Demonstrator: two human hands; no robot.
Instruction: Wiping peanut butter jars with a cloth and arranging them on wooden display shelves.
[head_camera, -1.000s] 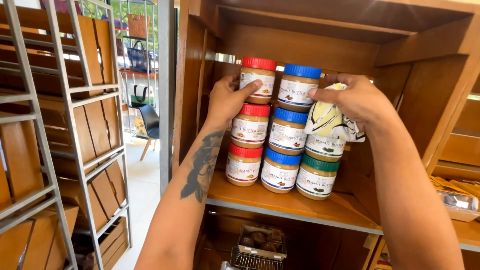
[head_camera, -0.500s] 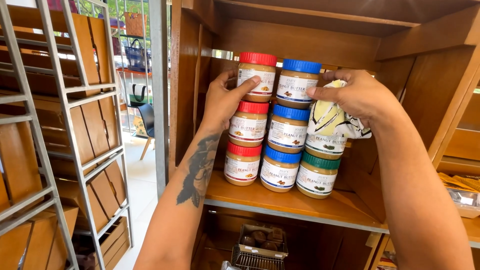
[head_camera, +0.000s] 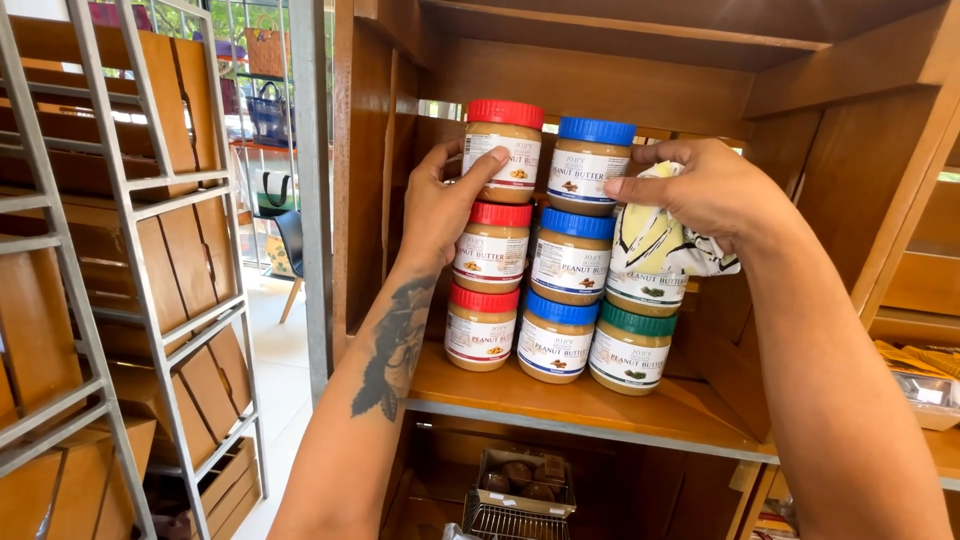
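1. Our left hand (head_camera: 440, 205) clasps the top red-lidded jar (head_camera: 503, 148) from its left side, thumb across its white label.
2. Our right hand (head_camera: 705, 190) grips a crumpled white-and-yellow cloth (head_camera: 650, 235), with its fingertips touching the top blue-lidded jar (head_camera: 592, 165).
3. Both jars crown a stack on the wooden shelf (head_camera: 560, 400): red lids left, blue lids middle, a green-lidded jar (head_camera: 632, 347) at the right on the shelf.
4. Every jar holds tan spread behind a white label.
5. Under the shelf sits a tray (head_camera: 525, 480) of dark round items.
6. Left of the shelf stands a grey metal rack (head_camera: 150, 250) with wooden crates.
7. Against the earlier frame, both hands sit slightly lower on the jars, and the stack is unchanged.
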